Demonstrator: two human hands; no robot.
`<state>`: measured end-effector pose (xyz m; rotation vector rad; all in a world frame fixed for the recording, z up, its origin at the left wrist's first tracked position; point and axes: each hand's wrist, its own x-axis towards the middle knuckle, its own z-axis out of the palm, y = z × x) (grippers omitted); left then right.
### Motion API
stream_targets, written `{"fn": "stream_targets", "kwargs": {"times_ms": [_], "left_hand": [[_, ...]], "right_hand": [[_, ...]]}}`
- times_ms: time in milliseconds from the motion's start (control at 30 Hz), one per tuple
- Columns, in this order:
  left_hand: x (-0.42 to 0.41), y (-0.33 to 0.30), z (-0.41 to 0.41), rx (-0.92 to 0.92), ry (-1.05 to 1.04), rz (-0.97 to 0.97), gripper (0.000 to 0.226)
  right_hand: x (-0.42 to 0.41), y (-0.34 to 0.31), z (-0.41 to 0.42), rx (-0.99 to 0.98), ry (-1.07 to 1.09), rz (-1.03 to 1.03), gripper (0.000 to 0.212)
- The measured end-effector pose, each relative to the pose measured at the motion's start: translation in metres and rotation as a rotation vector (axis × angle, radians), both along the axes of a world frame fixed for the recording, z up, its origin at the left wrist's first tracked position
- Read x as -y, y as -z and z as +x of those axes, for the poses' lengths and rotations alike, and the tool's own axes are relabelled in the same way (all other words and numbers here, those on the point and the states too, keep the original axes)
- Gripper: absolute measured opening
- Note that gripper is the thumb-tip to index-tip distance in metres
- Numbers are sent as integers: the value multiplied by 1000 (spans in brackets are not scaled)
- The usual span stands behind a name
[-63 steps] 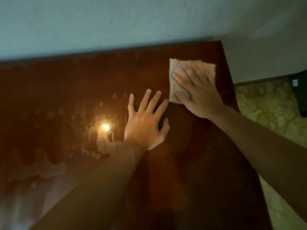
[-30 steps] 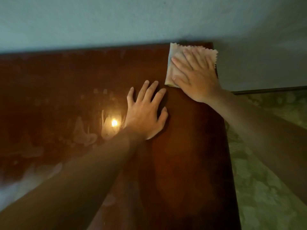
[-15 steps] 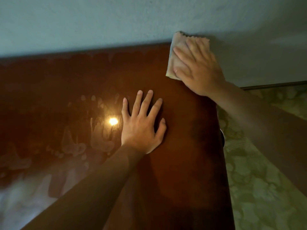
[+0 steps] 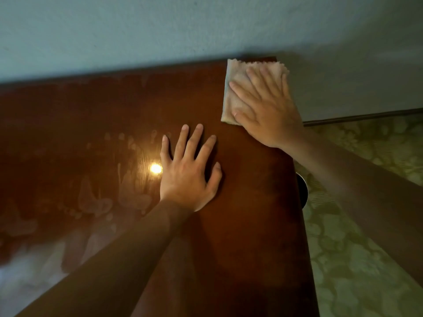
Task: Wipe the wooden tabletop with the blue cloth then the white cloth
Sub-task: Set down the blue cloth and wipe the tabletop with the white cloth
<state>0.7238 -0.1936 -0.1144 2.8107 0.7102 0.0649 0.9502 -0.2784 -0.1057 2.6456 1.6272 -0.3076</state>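
Note:
The dark reddish wooden tabletop (image 4: 240,236) fills the lower left and middle of the head view, with smeared hand marks and a lamp's reflection on its gloss. A folded white cloth (image 4: 238,88) lies flat at the far right corner of the top, against the wall. My right hand (image 4: 265,108) presses on the cloth with straight, spread fingers. My left hand (image 4: 187,172) rests flat on the bare wood just left of and nearer than the cloth, fingers spread. No blue cloth is in view.
A pale blue-grey wall (image 4: 160,30) runs along the table's far edge. To the right of the table's right edge is patterned greenish floor (image 4: 354,259). A small round dark knob (image 4: 302,191) sticks out at the right edge.
My right hand pushed the cloth from mid-table to the far right corner, up to the wall, then drew it slightly back. My left hand stayed flat on the wood.

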Motion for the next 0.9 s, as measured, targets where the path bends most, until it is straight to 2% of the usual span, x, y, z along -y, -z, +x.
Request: {"fn": "stream_targets", "kwargs": {"times_ms": [233, 367, 533, 633, 767, 900], "left_hand": [[-1, -3, -2, -19, 11, -22, 61], [-1, -3, -2, -8, 10, -34, 58], [0, -1, -3, 27, 5, -34, 57], [-1, 0, -4, 32, 15, -49, 59], [-3, -1, -4, 14, 12, -82, 62], [-1, -8, -9, -3, 27, -126, 63]], "right_hand": [[61, 13, -75, 37, -78, 45, 64], [48, 9, -59, 35, -102, -29, 69], [29, 8, -43, 17, -64, -2, 69], [55, 13, -77, 35, -27, 40, 66], [114, 19, -138, 17, -45, 202, 61], [105, 18, -118, 29, -91, 116, 64]]}}
